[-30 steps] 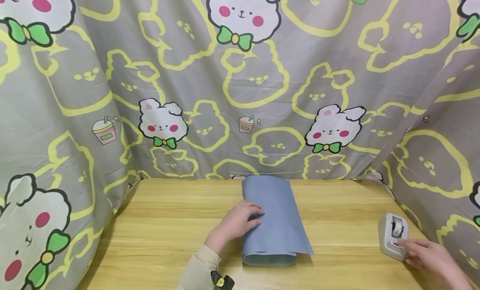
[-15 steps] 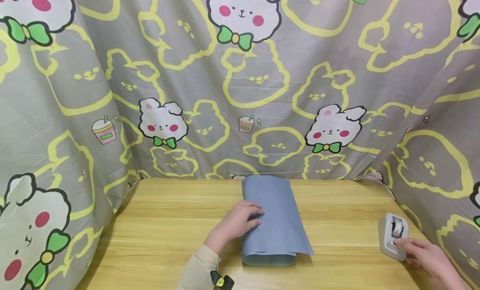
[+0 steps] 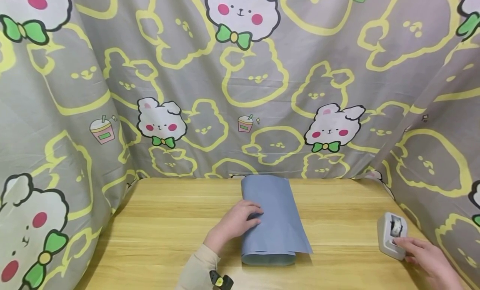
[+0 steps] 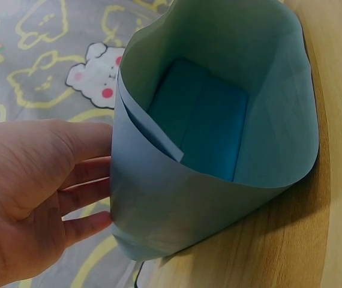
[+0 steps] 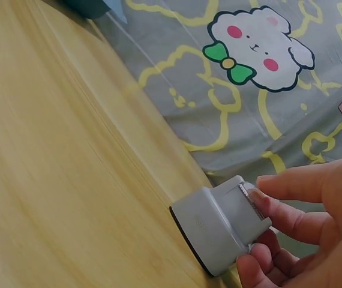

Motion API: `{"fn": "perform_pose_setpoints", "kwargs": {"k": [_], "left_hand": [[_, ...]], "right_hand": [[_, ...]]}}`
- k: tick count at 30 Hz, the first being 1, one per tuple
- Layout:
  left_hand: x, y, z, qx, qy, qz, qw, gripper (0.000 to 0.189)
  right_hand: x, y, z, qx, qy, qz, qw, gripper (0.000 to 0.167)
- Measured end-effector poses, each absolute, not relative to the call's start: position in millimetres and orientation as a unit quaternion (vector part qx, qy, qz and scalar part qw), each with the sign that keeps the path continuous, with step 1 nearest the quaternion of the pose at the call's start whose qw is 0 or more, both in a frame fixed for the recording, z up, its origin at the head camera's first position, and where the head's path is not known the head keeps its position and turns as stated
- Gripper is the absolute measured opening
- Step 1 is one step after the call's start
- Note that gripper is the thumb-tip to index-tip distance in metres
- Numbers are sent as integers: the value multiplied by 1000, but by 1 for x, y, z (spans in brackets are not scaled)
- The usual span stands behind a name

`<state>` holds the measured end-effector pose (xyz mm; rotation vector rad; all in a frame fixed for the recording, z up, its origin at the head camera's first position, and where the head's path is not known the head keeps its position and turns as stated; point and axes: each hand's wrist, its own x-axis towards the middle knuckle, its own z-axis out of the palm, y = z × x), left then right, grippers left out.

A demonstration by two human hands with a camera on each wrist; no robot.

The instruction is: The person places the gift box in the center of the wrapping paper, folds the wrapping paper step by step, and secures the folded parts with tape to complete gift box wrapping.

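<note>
A blue-grey sheet of paper (image 3: 271, 215) lies rolled into a loose, flattened tube, its outer edge flaring at the right. My left hand (image 3: 240, 219) rests at the tube's left side. In the left wrist view, the fingers of the left hand (image 4: 39, 192) touch the outside of the paper (image 4: 171, 210), and the tube's hollow shows. At the right, my right hand (image 3: 427, 254) holds the front of a grey tape dispenser (image 3: 390, 240). The right wrist view shows fingertips (image 5: 258, 195) at the toothed cutter of the dispenser (image 5: 216, 222).
The wooden table (image 3: 168, 223) carries the paper and the dispenser. A grey curtain (image 3: 202, 81) with rabbit prints hangs behind it and along both sides. A black strap with a yellow piece (image 3: 221, 281) is at the left sleeve (image 3: 198, 267).
Over the last second the right fingertips have shifted slightly left along the front of the dispenser. The left hand and the paper tube stay in place.
</note>
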<state>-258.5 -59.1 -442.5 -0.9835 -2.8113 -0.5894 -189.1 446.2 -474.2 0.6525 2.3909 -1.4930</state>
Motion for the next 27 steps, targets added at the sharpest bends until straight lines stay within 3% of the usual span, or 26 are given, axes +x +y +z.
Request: {"fn": "perform_pose_setpoints", "kwargs": {"k": [14, 21, 27], "left_hand": [[-258, -59, -443, -323, -924, -198, 55, 27], [-259, -62, -443, -322, -925, -194, 61, 26], [-259, -61, -444, -323, -925, -190, 63, 26]], "right_hand": [[-187, 445, -476, 234, 810, -528, 102, 65], [-184, 444, -471, 215, 787, -568, 105, 35], [-183, 441, -469, 212, 804, -543, 118, 50]]}}
